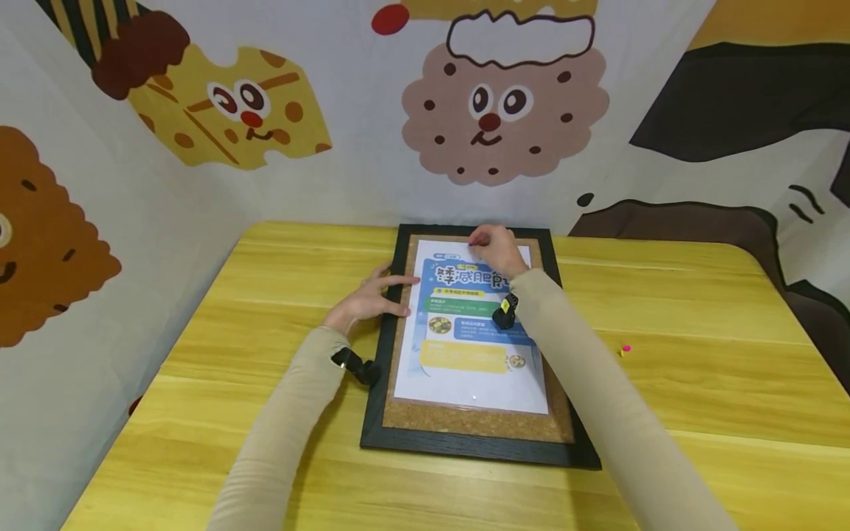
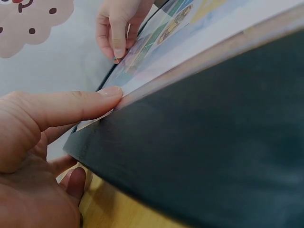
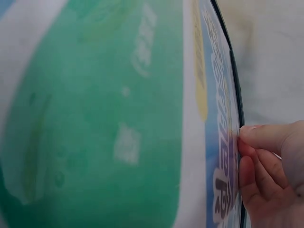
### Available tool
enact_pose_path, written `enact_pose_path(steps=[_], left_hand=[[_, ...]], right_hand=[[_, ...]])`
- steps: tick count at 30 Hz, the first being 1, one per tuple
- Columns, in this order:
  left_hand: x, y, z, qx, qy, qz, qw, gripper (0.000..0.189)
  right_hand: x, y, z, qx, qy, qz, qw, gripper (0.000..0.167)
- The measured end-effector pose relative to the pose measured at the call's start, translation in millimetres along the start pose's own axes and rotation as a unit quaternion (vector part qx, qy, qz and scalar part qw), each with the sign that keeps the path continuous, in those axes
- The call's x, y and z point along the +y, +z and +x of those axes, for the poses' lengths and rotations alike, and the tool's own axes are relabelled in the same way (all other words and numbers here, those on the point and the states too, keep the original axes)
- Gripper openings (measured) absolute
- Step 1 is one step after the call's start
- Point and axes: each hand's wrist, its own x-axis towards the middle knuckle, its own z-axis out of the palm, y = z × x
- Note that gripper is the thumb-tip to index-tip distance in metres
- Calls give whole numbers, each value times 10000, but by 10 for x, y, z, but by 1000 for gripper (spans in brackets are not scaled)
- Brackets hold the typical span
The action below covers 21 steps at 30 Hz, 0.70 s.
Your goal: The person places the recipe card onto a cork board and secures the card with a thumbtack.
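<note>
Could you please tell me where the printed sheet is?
In the head view, the printed sheet lies near centre on the framed corkboard, left hand at its left edge, right hand at its top.

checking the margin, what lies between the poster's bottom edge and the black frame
A strip of cork separates the poster and black frame in the head view.

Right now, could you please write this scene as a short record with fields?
Left hand: fingertips at poster's left edge
Right hand: pinches a tiny item, too small to identify, near poster's top
Poster: lies on cork board
Black frame: surrounds the cork
Surface: wooden table
Loose, right of frame: small pink thing, small yellow thing
</note>
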Motion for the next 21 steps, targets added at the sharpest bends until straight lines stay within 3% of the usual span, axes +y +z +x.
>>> enact_pose_path(steps=[21], left_hand=[[-12, 2, 8, 16, -7, -78, 10000, 65]], right_hand=[[-27, 17, -2, -51, 172, -48, 9998, 11]])
